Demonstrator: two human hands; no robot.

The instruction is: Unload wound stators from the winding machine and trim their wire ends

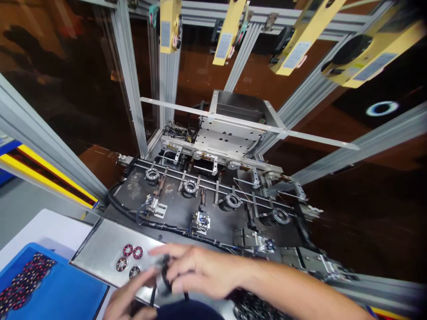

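Observation:
My right hand (200, 269) reaches in from the right over the metal plate, its fingers curled round a dark and silvery round part (163, 278) that motion smears. My left hand (128, 300) is at the bottom edge. Its index finger stretches toward the same part, with the thumb apart from it; whether it touches the part I cannot tell. Left of the hands, several small wound stators (127, 250), some with red and some with brownish windings, lie on the silvery metal plate (100, 249).
A blue tray (73, 289) holds rows of similar stators (23, 284) at lower left. Beyond the plate, a dark machine bed carries several ring-shaped fixtures (190, 188) and small clamps. Yellow units (296, 49) hang overhead. Black parts (256, 306) lie under my right forearm.

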